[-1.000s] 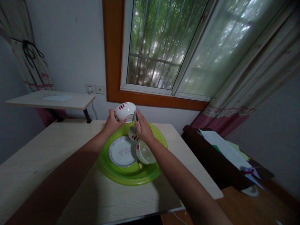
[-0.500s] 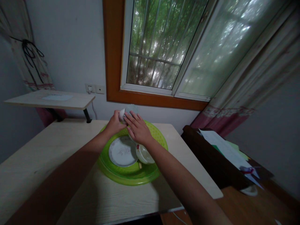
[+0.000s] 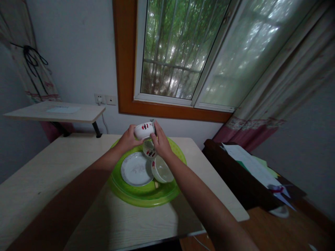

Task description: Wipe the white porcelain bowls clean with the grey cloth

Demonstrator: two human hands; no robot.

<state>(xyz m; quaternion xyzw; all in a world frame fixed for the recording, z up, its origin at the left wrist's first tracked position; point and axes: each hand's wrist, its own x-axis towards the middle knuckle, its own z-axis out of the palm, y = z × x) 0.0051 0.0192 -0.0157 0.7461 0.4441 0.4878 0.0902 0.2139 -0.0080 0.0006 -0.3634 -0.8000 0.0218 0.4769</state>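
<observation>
My left hand (image 3: 127, 140) grips a white bowl with red marks (image 3: 143, 130), tilted on its side above the far part of a round green basin (image 3: 145, 197). My right hand (image 3: 161, 143) presses against the bowl's right side, its fingers closed on a small grey pad (image 3: 152, 121) of which only a corner shows. In the basin lie a white plate (image 3: 136, 169), a larger white bowl (image 3: 162, 170) and a small red-marked bowl (image 3: 149, 150) just under my hands.
The basin stands on a pale wooden table (image 3: 52, 181) below a barred window (image 3: 170, 52). A raised side shelf (image 3: 54, 112) is at the left. A dark cabinet with papers (image 3: 251, 167) stands at the right, beside a curtain (image 3: 282, 90).
The bowl has turned in my left hand, from its rim hidden behind my right hand to its red-marked side showing. My right hand has slid from the bowl's front to its right side.
</observation>
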